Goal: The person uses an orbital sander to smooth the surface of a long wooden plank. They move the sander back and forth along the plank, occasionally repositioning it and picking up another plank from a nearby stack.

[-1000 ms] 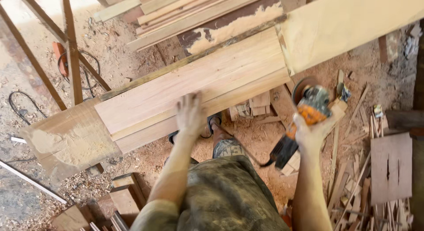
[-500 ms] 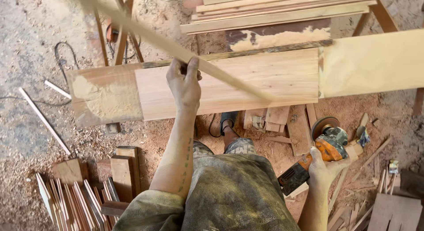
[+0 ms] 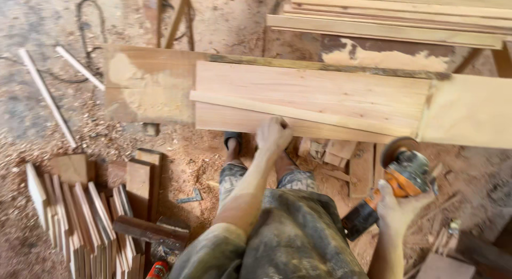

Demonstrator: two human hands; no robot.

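Observation:
A pale wooden board (image 3: 320,95) lies across a wider workbench plank (image 3: 144,87). A thin wooden strip (image 3: 298,114) lies along the board's near part. My left hand (image 3: 273,136) grips the board's near edge, fingers curled over it. My right hand (image 3: 397,204) holds an orange and black angle grinder (image 3: 400,177) low at my right side, its disc pointing up and away from the board.
Stacked planks (image 3: 394,17) lie beyond the bench. Short wood pieces (image 3: 80,215) stand in a pile at lower left, with a dark hammer-like tool (image 3: 152,231) beside them. Offcuts (image 3: 333,151) and sawdust cover the floor. Thin sticks (image 3: 48,95) and a cable (image 3: 85,23) lie at left.
The thin strip that my left hand held raised now lies flat on the board. My left hand has dropped to the board's near edge. The grinder stays low at right.

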